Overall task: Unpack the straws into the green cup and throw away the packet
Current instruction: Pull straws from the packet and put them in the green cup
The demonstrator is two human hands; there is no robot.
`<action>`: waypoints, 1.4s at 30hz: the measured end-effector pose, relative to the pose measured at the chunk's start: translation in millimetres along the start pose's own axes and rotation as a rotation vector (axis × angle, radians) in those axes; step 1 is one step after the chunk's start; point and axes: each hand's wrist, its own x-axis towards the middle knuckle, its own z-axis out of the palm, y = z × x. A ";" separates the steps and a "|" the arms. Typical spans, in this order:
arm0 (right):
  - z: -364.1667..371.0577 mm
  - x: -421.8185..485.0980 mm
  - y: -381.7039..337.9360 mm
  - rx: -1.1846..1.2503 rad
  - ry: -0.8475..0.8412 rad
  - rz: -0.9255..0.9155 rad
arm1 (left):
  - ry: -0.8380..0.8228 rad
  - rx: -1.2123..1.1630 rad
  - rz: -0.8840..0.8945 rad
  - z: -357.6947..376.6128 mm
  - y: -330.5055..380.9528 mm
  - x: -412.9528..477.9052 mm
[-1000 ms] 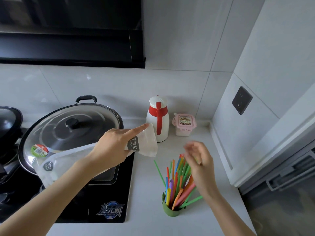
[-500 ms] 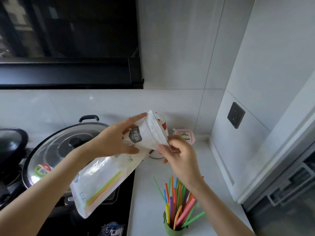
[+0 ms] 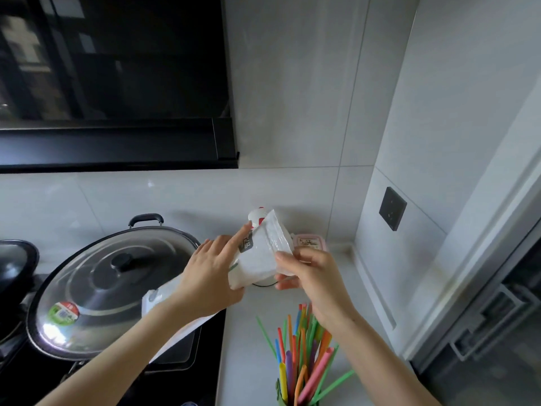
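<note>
I hold the white plastic straw packet (image 3: 259,257) up over the counter with both hands. My left hand (image 3: 209,276) wraps around its middle, index finger stretched along the printed label. My right hand (image 3: 311,276) pinches the packet's upper right edge. The packet's lower end hangs behind my left forearm, over the wok lid. At the bottom of the view the green cup (image 3: 282,398) shows only its rim; it is full of coloured straws (image 3: 301,356) fanning upward, below my right wrist.
A large wok with a glass lid (image 3: 111,288) sits on the black hob at left. Behind the packet stand a white-and-red flask (image 3: 257,215) and a small pink box (image 3: 308,241). A black range hood (image 3: 117,145) hangs above; walls close the right side.
My right hand left the straws and took the packet's upper edge. My left hand raised and tilted the packet. The view has tipped upward, so the cup sits lower in frame.
</note>
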 end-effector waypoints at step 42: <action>-39.7 4.0 18.1 -0.075 -0.342 0.224 | -0.111 0.538 0.369 -41.9 -14.3 30.3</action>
